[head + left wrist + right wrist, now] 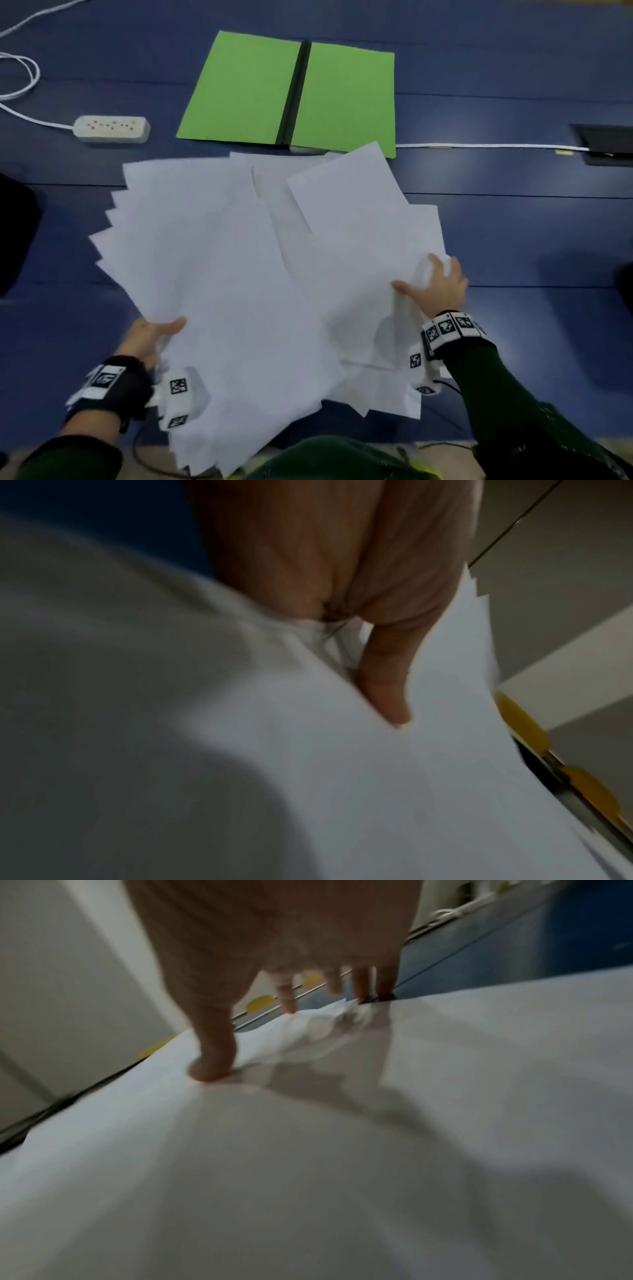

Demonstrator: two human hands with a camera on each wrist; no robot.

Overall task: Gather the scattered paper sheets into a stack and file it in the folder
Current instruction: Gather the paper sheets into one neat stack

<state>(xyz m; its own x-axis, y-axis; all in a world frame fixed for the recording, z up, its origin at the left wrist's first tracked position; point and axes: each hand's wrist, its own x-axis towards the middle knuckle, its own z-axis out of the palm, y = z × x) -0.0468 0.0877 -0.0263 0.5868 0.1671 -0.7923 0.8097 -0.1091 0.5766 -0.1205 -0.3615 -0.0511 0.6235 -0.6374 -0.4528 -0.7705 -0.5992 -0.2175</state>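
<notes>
- We see a big, loose fan of white paper sheets (239,274) spread over the blue table (513,222), their corners splayed out toward the left and the near edge.
- Our left hand (150,337) grips the fan at its near left side, thumb lying flat on top of the sheets; in the left wrist view the thumb (383,685) presses down on the paper while the other fingers are hidden beneath it.
- Our right hand (435,287) holds the right side of the pile, thumb planted on the top sheet and fingers curled over the edge, where the paper bunches and crumples.
- In the right wrist view the thumb (212,1066) pushes into the sheet and the fingertips (359,988) reach the crumpled edge; the picture is blurred, so we cannot tell how many sheets they catch.
- The green folder (246,89) lies open and flat on the table just beyond the sheets, its dark spine in the middle; one sheet corner overlaps its near right edge.
- A white power strip (111,128) sits left of the folder, and a white cable (479,146) runs off to the right.
</notes>
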